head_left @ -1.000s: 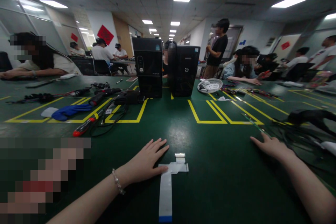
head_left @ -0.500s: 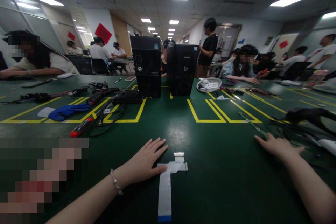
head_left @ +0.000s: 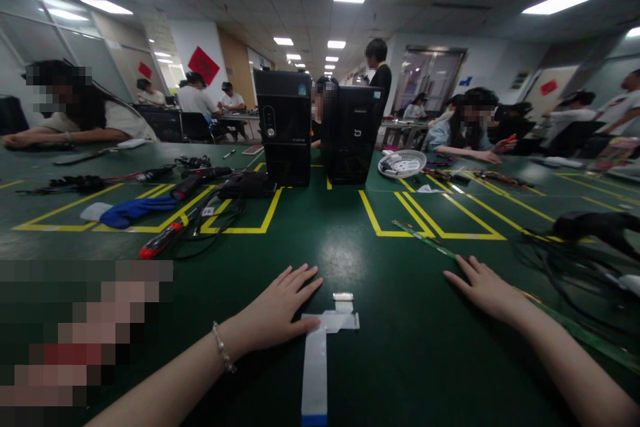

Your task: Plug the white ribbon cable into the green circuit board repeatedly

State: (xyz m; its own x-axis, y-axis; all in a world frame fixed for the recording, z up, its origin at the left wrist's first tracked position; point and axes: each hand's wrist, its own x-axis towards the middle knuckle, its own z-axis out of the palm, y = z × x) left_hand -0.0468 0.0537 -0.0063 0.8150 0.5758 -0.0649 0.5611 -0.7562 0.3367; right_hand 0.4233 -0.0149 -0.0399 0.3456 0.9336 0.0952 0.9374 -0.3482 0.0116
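Two flat, spread hands; left hand [head_left: 280, 310] touching white ribbon cable [head_left: 316, 360], right hand [head_left: 483, 287] on green strip [head_left: 430, 245]

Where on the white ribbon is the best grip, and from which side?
Pinch the ribbon on its long tail, across the narrow width, coming from the right. It lies flat, and the left hand rests against its left side at the crossbar.

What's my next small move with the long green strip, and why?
Probably slide the green strip toward the white ribbon cable: your right hand lies flat on the strip, the left hand touches the cable, and bare table separates them.
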